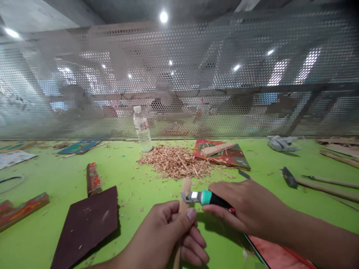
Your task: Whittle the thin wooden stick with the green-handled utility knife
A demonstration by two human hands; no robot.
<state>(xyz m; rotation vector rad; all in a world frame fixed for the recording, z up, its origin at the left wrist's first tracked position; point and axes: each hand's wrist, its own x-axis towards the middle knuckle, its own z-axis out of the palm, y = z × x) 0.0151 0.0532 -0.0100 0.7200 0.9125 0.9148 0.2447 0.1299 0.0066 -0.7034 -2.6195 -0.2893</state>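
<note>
My left hand (179, 228) is closed around a narrow wooden strip (185, 186), its thumb pressed along the face and the far end pointing away from me. In my right hand (241, 203) is a utility knife (209, 197) with a black and teal handle. The knife's metal head lies across the strip just beyond my left thumb, and the blade appears to touch the wood. Part of the strip runs hidden under my left palm. Just past the strip's tip spreads a heap of wood shavings (176, 162).
A water bottle (143, 130) stands behind the shavings, before a perforated metal screen (179, 74). To the right are a painted board (238, 155) bearing a wood piece, crumpled paper (282, 144) and a hammer (290, 178). A dark brown sheet (89, 220) lies left on the green table (134, 194).
</note>
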